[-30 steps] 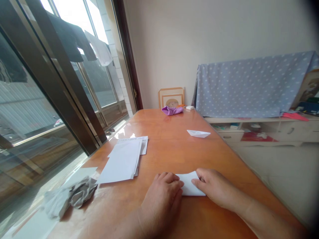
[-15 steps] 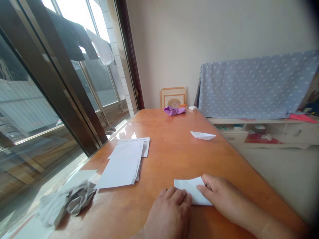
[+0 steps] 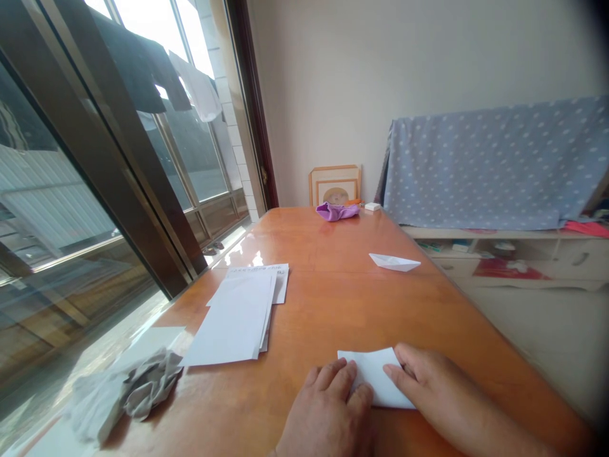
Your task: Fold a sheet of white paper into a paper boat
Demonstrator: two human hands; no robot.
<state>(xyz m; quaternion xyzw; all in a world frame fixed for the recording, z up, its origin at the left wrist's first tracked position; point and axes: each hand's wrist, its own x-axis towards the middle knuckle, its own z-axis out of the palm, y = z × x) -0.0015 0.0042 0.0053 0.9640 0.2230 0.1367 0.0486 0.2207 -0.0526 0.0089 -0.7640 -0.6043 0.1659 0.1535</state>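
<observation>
A folded white paper lies flat on the orange wooden table near the front edge. My left hand rests palm down at the paper's left side, fingers stretched out and pressing on its edge. On the paper's right side lies my right hand, its fingers flat and its fingertips on the sheet. Neither hand grips anything. A finished white paper boat sits farther back on the right.
A stack of white sheets lies to the left, with a crumpled grey cloth at the table's left edge. A purple cloth and a small white box sit at the far end. A glass sliding door runs along the left.
Both hands and the folded paper sit lower and farther right in the picture as the view tilts up. My left hand has slid back, so more of the paper shows.
</observation>
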